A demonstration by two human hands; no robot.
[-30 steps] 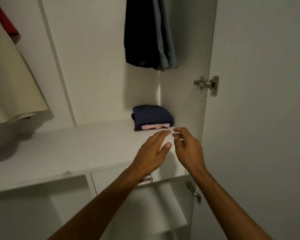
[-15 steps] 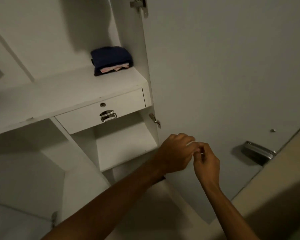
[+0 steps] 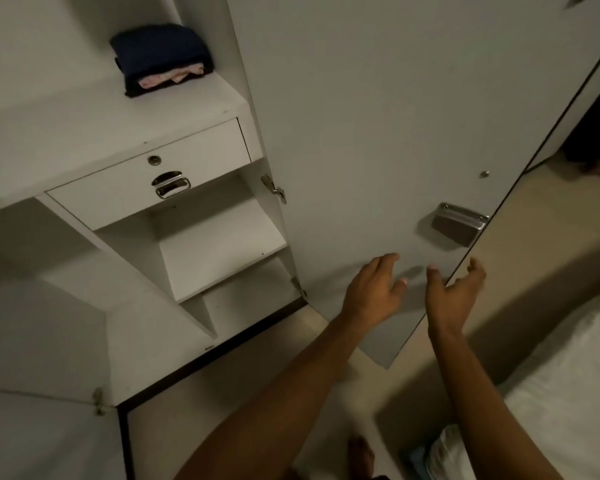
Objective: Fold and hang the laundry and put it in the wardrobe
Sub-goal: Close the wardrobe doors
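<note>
Both hands, left hand (image 3: 373, 292) and right hand (image 3: 454, 296), were spread and held nothing before the wardrobe door (image 3: 378, 133); up-left, folded navy clothes (image 3: 160, 57) lay on the wardrobe shelf (image 3: 84, 126).

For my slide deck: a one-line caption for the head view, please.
Both hands, left and right, open at the wardrobe door; folded clothes on the shelf.

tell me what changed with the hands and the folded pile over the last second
Both hands came away from the shelf and dropped toward the open wardrobe door. Half a second ago they were pinched together in front of it; now the left hand and right hand are apart with loose fingers, holding nothing, the right at the door's edge. The folded clothes stayed on the shelf, and the drawer stayed closed.
</note>
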